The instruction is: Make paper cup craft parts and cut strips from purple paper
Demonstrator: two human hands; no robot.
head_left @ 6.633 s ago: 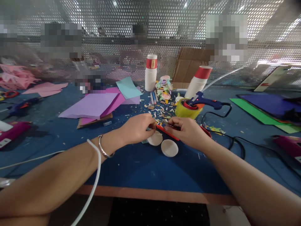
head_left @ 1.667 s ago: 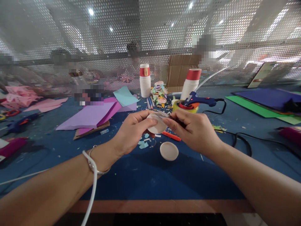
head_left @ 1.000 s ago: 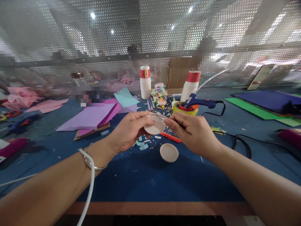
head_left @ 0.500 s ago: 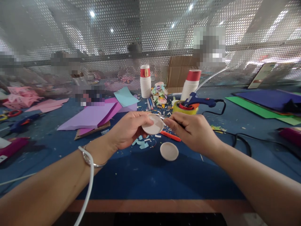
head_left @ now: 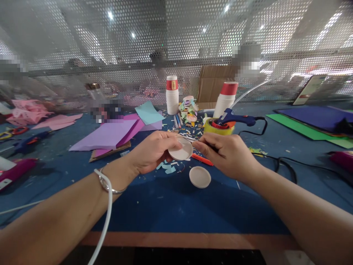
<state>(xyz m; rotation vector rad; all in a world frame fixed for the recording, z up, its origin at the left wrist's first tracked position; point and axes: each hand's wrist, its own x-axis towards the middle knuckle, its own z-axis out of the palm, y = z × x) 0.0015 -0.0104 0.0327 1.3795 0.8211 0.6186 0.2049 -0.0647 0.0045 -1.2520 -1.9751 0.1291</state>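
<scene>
My left hand [head_left: 154,151] is closed on a shallow white paper cup bottom [head_left: 182,152], its thumb lying across the inside. Pinched in my right hand [head_left: 224,152] is a slim metal tool [head_left: 189,138], whose tip reaches the far rim of that piece; my fingers hide most of it, so its kind is unclear. A second round cup bottom [head_left: 200,177] lies on the blue table just below my hands. Behind the held piece, an orange-red stick-like thing [head_left: 202,159] lies partly covered by my right hand.
Paper scraps [head_left: 167,168] litter the table [head_left: 176,211]. At the back stand stacks of paper cups [head_left: 172,96] [head_left: 226,99]. A blue glue gun [head_left: 235,118] rests on a yellow tape roll [head_left: 217,127]. Purple paper [head_left: 104,135] lies left, green sheets [head_left: 298,127] right.
The camera view has shifted slightly. The held cup bottom sits a little lower and is tilted a bit differently, with the metal tool still at its far rim. Both hands keep their grips.
</scene>
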